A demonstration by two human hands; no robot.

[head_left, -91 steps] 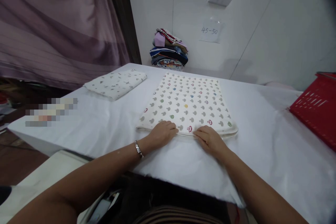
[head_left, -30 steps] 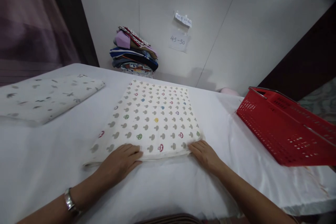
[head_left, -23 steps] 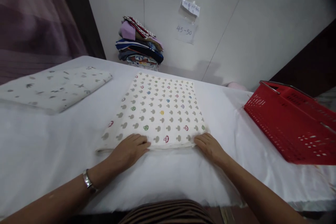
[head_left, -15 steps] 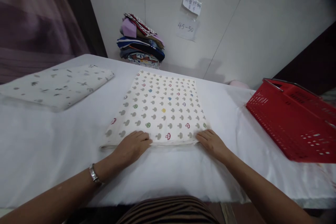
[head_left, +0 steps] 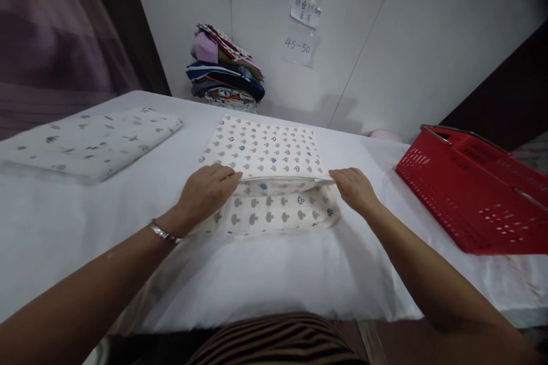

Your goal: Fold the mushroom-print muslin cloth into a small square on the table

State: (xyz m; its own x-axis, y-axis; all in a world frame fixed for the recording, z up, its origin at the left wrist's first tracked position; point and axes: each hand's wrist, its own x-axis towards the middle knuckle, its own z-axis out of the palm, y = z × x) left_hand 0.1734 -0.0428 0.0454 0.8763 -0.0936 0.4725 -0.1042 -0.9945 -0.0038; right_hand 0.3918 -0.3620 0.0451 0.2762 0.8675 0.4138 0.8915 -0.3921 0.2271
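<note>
A cream cloth (head_left: 265,151) printed with small mushrooms lies on the white-covered table in front of me. Its near edge is lifted and turned away from me, so the printed underside of the fold faces me. My left hand (head_left: 209,191) is closed on the left part of that raised edge. At the right corner of the same edge, my right hand (head_left: 353,187) pinches the fabric between thumb and fingers. The edge stretches fairly straight between both hands. The far part of the cloth lies flat; part of its left side is hidden behind my left hand.
A folded white cloth with grey leaf prints (head_left: 89,140) lies to the left. A red plastic basket (head_left: 466,194) stands at the right. Folded fabrics are piled (head_left: 226,71) at the back by the wall, where paper signs (head_left: 298,45) hang.
Both hands have moved away from my body, lifting the cloth's near edge and carrying it toward the far side. A fold has formed, showing a lower printed layer.
</note>
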